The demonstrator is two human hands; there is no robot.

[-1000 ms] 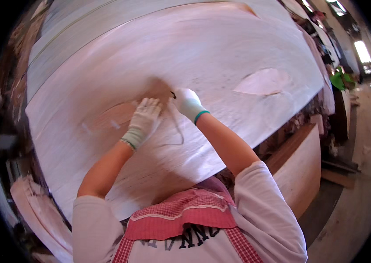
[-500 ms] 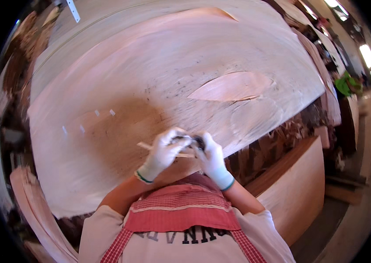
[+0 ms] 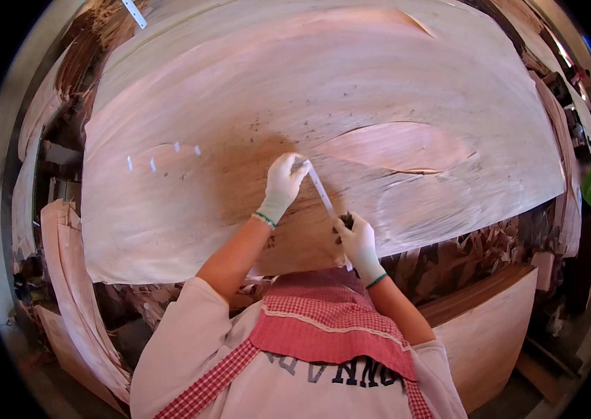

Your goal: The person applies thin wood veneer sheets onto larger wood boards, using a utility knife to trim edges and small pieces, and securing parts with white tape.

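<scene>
Both my gloved hands grip a white tape strip taut: left hand pressing its top end onto the veneer sheet, right hand pinching the lower end; I'd lay it flat along the crack.

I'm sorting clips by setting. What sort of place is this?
Probably a plywood or veneer workshop. A large thin pale wood veneer sheet fills the bench, both white-gloved hands, left hand and right hand, stretch a strip of white tape over it, and veneer scraps pile below.
</scene>
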